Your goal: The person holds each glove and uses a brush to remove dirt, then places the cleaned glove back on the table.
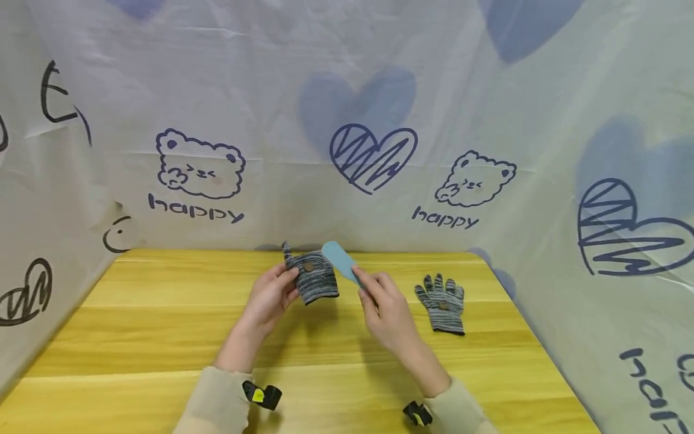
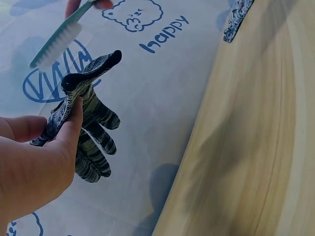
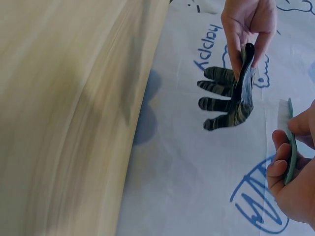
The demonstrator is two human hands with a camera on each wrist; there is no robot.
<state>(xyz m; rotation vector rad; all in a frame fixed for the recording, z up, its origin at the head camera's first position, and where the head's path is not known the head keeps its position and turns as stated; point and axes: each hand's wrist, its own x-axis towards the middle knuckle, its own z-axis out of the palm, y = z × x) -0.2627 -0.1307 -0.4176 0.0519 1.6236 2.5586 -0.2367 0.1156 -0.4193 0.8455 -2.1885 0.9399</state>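
Note:
My left hand (image 1: 269,296) pinches a grey-and-black striped knit glove (image 1: 318,282) by its thumb side, holding it up above the table. A brown spot (image 1: 309,266) marks the glove's side that faces me. In the left wrist view the glove's fingers (image 2: 96,140) droop away from the hand. My right hand (image 1: 389,310) grips a light blue-green brush (image 1: 339,259) by its handle. Its head is beside the glove's upper right edge in the head view. White bristles (image 2: 58,46) show on the brush's underside in the left wrist view.
A second striped glove (image 1: 444,310), also with a brown spot, lies flat on the wooden table (image 1: 162,331) to the right, fingers pointing away. White cloth (image 1: 282,193) with drawn hearts and bears hangs behind the table and along both sides.

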